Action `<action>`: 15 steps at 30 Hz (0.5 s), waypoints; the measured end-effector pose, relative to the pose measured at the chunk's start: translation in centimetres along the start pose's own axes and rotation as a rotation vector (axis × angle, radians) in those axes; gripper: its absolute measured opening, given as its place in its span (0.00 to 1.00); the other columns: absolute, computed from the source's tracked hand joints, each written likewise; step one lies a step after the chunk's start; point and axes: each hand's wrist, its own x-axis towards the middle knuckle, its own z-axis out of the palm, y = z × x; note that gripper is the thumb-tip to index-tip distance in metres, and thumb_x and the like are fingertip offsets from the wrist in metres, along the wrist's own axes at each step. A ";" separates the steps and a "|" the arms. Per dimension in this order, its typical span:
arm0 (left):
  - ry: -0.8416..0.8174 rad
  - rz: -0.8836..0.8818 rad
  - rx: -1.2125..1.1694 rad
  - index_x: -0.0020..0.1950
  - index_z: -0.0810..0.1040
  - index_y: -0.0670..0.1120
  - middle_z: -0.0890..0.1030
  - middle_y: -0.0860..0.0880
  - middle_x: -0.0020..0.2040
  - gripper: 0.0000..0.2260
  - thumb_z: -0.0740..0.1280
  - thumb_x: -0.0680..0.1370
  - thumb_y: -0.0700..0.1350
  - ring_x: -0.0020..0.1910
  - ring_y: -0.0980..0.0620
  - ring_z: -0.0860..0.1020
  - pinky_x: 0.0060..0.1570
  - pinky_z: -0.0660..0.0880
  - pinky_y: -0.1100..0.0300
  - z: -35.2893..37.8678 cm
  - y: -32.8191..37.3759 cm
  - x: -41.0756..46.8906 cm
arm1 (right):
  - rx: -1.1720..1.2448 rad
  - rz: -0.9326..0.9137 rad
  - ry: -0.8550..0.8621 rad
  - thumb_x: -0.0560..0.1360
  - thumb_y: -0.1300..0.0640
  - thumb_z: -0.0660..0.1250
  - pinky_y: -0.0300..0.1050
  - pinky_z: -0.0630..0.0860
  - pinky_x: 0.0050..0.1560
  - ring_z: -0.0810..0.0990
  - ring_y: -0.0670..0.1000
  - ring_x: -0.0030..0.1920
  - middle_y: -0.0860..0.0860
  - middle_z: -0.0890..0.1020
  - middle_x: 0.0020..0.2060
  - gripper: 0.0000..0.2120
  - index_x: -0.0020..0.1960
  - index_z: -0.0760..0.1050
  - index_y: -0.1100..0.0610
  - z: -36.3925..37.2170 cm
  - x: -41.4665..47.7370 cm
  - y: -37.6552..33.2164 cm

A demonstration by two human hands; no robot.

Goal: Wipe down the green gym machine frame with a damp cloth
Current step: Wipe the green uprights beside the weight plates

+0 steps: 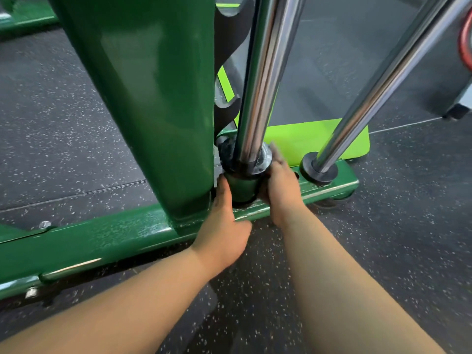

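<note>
On speckled black rubber floor [76,129]: green frame rail [115,238]; left hand [222,226] flat against rod collar [241,186]; right hand [279,190] blurred, grip indeterminate.

Head view looks steeply down, close over the green frame [122,236].

Place: a gym, machine area.
Floor [76,118]: black rubber tiles, white-flecked, are lying edge to edge, seams showing.
Frame [143,98]: a glossy green steel machine is standing on the floor, a thick post rising from a low base rail.
Rods [265,72]: two polished chrome rods are slanting up from the rail.
Stops [319,169]: black rings are sitting round the rod feet.
Plate [306,139]: a lime-green panel is lying behind the rail.
Bolt [44,224]: a hex head is sitting in the base, left.
Ring [466,44]: a red hoop is showing, cut off at the right edge; kind unclear.
</note>
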 end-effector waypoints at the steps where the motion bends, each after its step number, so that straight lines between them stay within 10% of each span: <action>1: 0.008 -0.009 -0.008 0.80 0.39 0.53 0.49 0.55 0.80 0.42 0.63 0.76 0.35 0.76 0.59 0.53 0.74 0.56 0.62 0.1 0.1 0.0 | -0.125 0.022 -0.025 0.79 0.64 0.54 0.32 0.73 0.27 0.78 0.40 0.30 0.41 0.80 0.32 0.20 0.60 0.78 0.46 -0.1 -0.2 0.0; 4: 0.018 -0.019 -0.071 0.79 0.40 0.59 0.54 0.58 0.78 0.43 0.63 0.76 0.34 0.73 0.62 0.58 0.67 0.61 0.66 -0.2 -0.3 0.0 | -0.129 0.120 -0.075 0.82 0.56 0.52 0.32 0.62 0.17 0.68 0.41 0.18 0.42 0.71 0.20 0.15 0.43 0.75 0.52 -0.7 -0.7 -1.3; 7: -0.019 -0.055 -0.103 0.75 0.39 0.67 0.52 0.60 0.78 0.43 0.61 0.77 0.34 0.58 0.56 0.78 0.48 0.75 0.60 -0.8 -0.7 -0.2 | 0.063 0.108 -0.031 0.80 0.49 0.56 0.36 0.59 0.24 0.65 0.54 0.25 0.49 0.66 0.25 0.17 0.33 0.66 0.50 -1.6 -0.6 -1.3; 9: -0.016 -0.064 -0.069 0.77 0.40 0.66 0.54 0.59 0.78 0.44 0.62 0.75 0.35 0.58 0.57 0.77 0.55 0.75 0.55 -1.0 -0.8 0.0 | 0.025 0.115 0.017 0.79 0.49 0.57 0.42 0.62 0.30 0.66 0.54 0.31 0.48 0.69 0.25 0.19 0.31 0.69 0.52 -1.9 -0.3 0.5; 12: 0.017 -0.071 -0.084 0.79 0.42 0.61 0.59 0.57 0.77 0.44 0.63 0.72 0.36 0.59 0.69 0.71 0.60 0.68 0.62 -0.7 -0.4 0.2 | -0.302 0.109 -0.054 0.78 0.38 0.56 0.45 0.78 0.41 0.80 0.53 0.41 0.47 0.82 0.36 0.21 0.40 0.80 0.50 -1.9 -0.4 2.4; 15: 0.096 -0.088 -0.052 0.80 0.44 0.57 0.64 0.59 0.73 0.41 0.62 0.76 0.34 0.64 0.52 0.75 0.60 0.71 0.55 0.3 0.3 -0.1 | -0.485 -0.052 -0.041 0.78 0.49 0.57 0.38 0.78 0.37 0.80 0.57 0.47 0.46 0.81 0.39 0.11 0.51 0.78 0.46 -2.5 0.2 2.1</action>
